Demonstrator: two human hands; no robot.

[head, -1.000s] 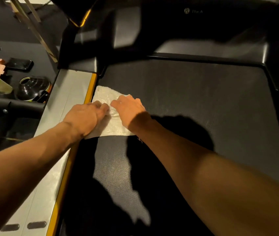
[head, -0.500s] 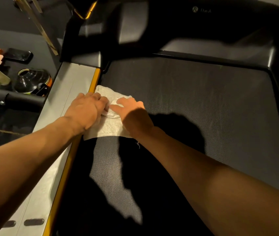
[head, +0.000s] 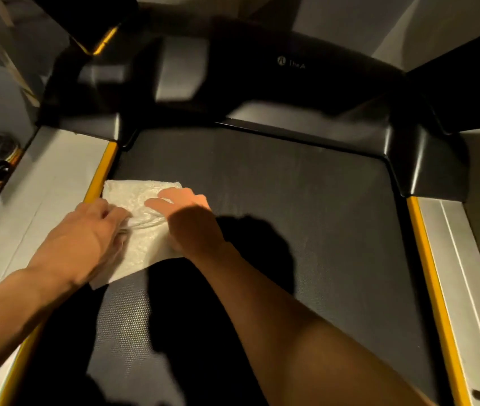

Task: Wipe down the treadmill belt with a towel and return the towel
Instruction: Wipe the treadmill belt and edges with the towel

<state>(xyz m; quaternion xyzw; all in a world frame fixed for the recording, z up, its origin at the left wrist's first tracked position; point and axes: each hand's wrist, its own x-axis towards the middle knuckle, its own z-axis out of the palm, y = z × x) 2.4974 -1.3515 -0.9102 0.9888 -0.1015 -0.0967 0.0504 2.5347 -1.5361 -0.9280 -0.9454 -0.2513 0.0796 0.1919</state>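
Both hands pressing white towel onto treadmill belt at its left edge, against the yellow strip. Left hand is now bunching the towel's left side, fingers curled into the cloth; right hand lying flat, fingers spread, pinning it. Towel has wrinkled up between them since a second ago. Wiping is underway; most of belt looking untouched, return not yet started.

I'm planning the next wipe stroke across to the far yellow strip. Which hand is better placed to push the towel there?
Right, probably. The right hand lies flat on the white towel on its belt side, facing the bare black textured treadmill belt. The left hand bunches the towel's edge by the left yellow strip.
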